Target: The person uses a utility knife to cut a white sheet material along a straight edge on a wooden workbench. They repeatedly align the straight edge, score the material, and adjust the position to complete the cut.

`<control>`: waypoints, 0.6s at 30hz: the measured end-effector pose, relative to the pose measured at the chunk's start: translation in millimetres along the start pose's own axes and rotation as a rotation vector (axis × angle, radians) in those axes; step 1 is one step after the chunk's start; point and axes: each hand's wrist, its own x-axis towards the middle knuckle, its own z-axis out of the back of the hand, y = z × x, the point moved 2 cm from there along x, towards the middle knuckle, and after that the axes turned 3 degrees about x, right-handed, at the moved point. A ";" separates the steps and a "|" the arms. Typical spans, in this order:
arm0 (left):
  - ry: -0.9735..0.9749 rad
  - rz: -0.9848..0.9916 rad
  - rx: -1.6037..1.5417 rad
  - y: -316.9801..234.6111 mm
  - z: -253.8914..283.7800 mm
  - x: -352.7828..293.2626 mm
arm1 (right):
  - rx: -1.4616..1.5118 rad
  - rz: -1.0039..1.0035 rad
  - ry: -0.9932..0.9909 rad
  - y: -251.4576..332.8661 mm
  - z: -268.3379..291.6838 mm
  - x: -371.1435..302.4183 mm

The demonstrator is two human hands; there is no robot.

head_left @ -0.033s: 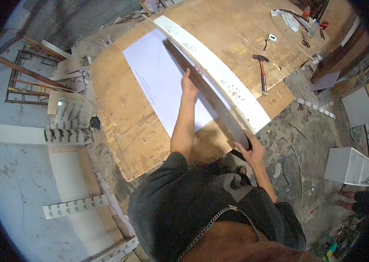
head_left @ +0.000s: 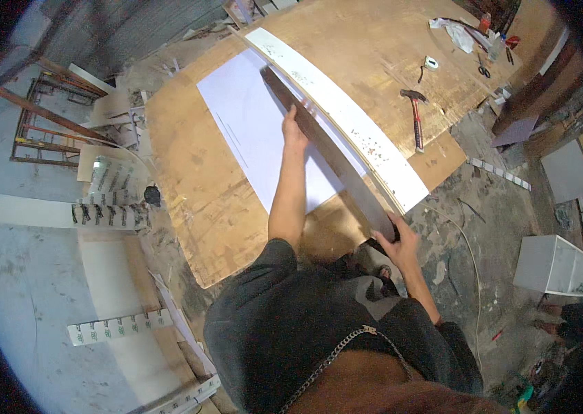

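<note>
Head view: what's in the hands?

Both on the dark strip (head_left: 333,155). Left hand (head_left: 293,131) has its long edge partway along; right hand (head_left: 399,240) is closed round the near end. Left finger wrap mostly hidden, grip depth unclear.

Strip's position?

Slantwise across the pale sheet (head_left: 236,117) on the worktable (head_left: 202,234), just beside the long white board (head_left: 343,117). Can't tell if it rests on the sheet or is held clear. Near end pokes past the table edge.

Risks?

Overhang first: if the right hand slips, near end could drop and far end kick up. Next, the sheet looks unfixed; dragging the strip over it could shift or crease it. A swing rightward could knock the white board askew.

Hammer (head_left: 416,117)?

Other side of the white board, well apart from the hands. Low risk.
</note>
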 end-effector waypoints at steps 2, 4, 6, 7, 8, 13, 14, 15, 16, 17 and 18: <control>0.048 -0.092 -0.006 -46.5 -22.6 13.4 | -0.037 -0.047 0.030 1.8 16.6 -22.7; 0.126 -0.148 -0.001 -95.2 -54.3 8.1 | -0.060 -0.072 -0.029 -1.1 40.7 -61.5; 0.243 -0.170 0.005 -122.8 -90.6 -7.0 | -0.143 -0.309 0.050 5.6 77.6 -97.0; 0.306 -0.149 0.015 -129.5 -111.1 -20.4 | -0.127 -0.302 0.022 -6.0 91.5 -118.4; 0.367 -0.127 0.026 -134.3 -130.6 -36.8 | -0.111 -0.297 -0.004 -17.0 102.6 -136.6; 0.532 -0.278 0.275 -109.2 -224.7 -159.6 | -0.054 -0.446 0.014 -67.4 124.5 -200.3; 0.564 -0.294 0.288 -94.9 -240.4 -183.3 | -0.028 -0.491 0.030 -86.0 126.4 -213.8; 0.589 -0.312 0.306 -84.3 -254.4 -209.5 | 0.003 -0.534 0.053 -103.4 126.7 -226.8; 0.616 -0.291 0.287 -75.3 -267.4 -237.5 | -0.049 -0.584 0.092 -120.7 126.4 -240.1; 0.654 -0.275 0.286 -54.2 -282.2 -256.9 | -0.031 -0.610 0.074 -136.7 132.0 -252.2; 0.678 -0.272 0.305 -38.8 -293.6 -280.2 | 0.002 -0.623 0.076 -150.1 132.4 -262.3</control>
